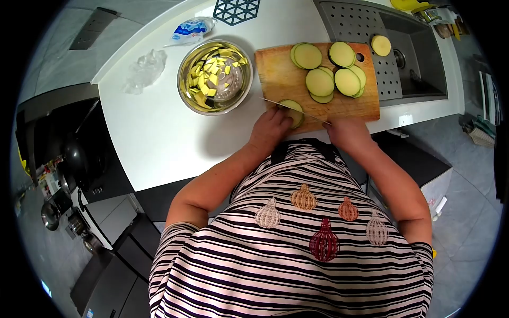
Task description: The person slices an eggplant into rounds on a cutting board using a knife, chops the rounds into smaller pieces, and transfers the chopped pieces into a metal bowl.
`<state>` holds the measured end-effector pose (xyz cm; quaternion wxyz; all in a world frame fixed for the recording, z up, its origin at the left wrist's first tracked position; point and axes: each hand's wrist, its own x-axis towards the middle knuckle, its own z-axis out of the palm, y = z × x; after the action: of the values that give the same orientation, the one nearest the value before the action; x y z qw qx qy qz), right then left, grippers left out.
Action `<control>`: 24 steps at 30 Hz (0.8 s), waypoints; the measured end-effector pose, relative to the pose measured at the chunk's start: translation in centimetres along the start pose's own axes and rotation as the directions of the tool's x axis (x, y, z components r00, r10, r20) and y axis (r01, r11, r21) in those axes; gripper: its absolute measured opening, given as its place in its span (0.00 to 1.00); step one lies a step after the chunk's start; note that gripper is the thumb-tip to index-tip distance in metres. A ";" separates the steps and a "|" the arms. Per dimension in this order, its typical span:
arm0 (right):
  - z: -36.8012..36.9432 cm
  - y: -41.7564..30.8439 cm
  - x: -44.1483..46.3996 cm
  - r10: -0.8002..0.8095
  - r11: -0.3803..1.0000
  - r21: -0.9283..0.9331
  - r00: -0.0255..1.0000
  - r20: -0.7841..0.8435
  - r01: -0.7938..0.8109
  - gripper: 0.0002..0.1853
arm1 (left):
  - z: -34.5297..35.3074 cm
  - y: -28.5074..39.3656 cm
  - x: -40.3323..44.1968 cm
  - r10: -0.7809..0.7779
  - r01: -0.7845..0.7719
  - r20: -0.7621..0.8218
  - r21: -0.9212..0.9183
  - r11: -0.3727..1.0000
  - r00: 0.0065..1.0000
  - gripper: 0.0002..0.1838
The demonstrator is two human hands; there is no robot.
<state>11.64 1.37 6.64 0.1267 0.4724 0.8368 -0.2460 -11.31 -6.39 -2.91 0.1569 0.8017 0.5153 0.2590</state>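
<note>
My right hand [349, 132] is closed round the handle of a knife [310, 115], whose thin blade points left across a green-rimmed round slice [291, 110] near the front edge of the wooden cutting board [270, 66]. My left hand [272, 127] presses its bent fingers on the left side of that slice. Farther back on the board lie several overlapping pale slices [319, 82] in small stacks. To the board's left stands a metal bowl [247, 95] with small yellow-green cut pieces [207, 79] in it.
A drying sink area holds a perforated tray [356, 26] with one slice [380, 45] on it, right of the board. Clear plastic [146, 69], a blue-and-white bag [192, 31] and a dark lattice mat [236, 9] lie on the white counter [154, 132]. A black stove [95, 153] is at left.
</note>
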 end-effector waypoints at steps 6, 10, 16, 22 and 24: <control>4.6 0.3 1.5 0.018 0.999 0.044 0.995 -0.094 -0.014 0.09 | -0.1 0.1 -0.1 -0.028 0.026 0.030 0.045 0.999 0.999 0.14; 4.4 1.1 1.1 -0.060 0.990 0.112 0.983 -0.175 0.081 0.10 | 0.3 0.0 -0.8 -0.014 0.015 -0.043 0.009 1.000 0.999 0.17; 0.5 -0.4 -1.2 -0.081 0.991 0.097 0.990 -0.118 0.093 0.11 | 0.3 -0.1 -1.3 0.019 -0.019 -0.097 -0.006 1.000 0.995 0.15; -1.4 -0.8 -3.7 -0.037 0.998 0.042 0.998 -0.053 0.040 0.09 | -0.3 -0.3 -1.4 0.040 -0.042 -0.103 -0.023 0.999 0.994 0.14; -0.9 -0.4 -3.9 -0.041 0.999 0.025 0.997 -0.061 0.043 0.08 | -0.2 -0.3 -1.3 0.035 -0.037 -0.112 -0.013 0.999 0.993 0.14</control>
<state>13.34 -1.13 9.23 0.0899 0.4636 0.8467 -0.2451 -12.07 -7.47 -3.26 0.1291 0.7940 0.5068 0.3100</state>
